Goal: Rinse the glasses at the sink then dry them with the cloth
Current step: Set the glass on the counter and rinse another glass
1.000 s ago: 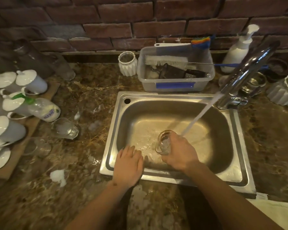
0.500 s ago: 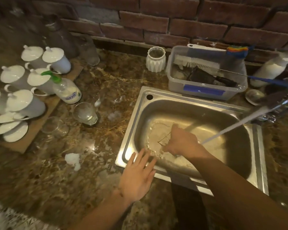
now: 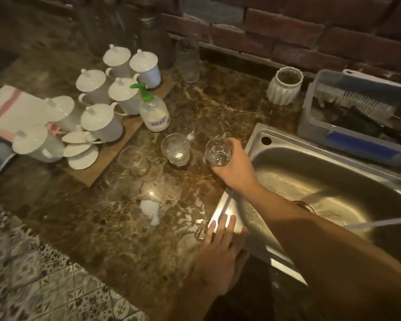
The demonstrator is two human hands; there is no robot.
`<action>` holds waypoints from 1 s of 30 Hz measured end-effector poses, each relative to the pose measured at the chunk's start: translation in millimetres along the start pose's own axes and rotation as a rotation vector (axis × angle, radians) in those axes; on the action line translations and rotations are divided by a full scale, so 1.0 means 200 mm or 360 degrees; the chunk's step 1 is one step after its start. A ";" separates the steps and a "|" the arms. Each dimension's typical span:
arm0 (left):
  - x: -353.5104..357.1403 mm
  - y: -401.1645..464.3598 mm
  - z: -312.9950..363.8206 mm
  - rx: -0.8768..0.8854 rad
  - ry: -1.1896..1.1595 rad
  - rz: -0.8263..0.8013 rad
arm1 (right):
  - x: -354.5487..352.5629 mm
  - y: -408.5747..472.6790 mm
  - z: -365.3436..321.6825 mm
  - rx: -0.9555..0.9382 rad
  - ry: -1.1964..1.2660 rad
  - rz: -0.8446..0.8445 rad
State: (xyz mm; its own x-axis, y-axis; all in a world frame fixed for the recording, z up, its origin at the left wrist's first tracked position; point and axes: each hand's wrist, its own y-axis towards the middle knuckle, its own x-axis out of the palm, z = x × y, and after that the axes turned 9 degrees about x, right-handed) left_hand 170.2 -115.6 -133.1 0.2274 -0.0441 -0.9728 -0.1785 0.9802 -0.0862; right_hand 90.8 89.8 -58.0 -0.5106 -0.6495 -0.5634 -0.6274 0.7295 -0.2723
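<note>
My right hand (image 3: 235,167) grips a clear drinking glass (image 3: 218,152) upright over the counter, just left of the steel sink (image 3: 255,137). Two more clear glasses stand on the wet marble counter: one (image 3: 176,151) with a bit of foam inside, and one (image 3: 131,158) further left. My left hand (image 3: 220,253) lies flat with fingers spread on the sink's front left corner, holding nothing. A water stream (image 3: 380,224) still runs into the basin at the right. A white cloth with pink stripes (image 3: 7,107) lies at the far left.
Several white lidded cups (image 3: 97,112) and saucers sit on a wooden board, with a green-pump soap bottle (image 3: 154,112) beside them. A tall glass (image 3: 188,61) and white ribbed pot (image 3: 284,86) stand by the brick wall. A plastic tub with brushes (image 3: 357,126) sits behind the sink. Foam blobs (image 3: 149,208) dot the counter.
My right hand has lifted the glass out of the basin and carried it left over the counter. The view has swung left; my left hand stays on the sink's front rim.
</note>
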 end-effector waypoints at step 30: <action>-0.06 0.00 -0.01 -0.0002 -0.0079 0.0012 | 0.32 0.24 -0.48 -0.0482 -0.1106 -0.0273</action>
State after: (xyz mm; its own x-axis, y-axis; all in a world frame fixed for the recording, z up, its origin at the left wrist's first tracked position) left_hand 166.6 -115.4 -122.3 0.2735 -0.0269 -0.9615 -0.1816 0.9802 -0.0791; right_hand -28.2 62.5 -31.9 0.0311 -0.3912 -0.9198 -0.8488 0.4756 -0.2310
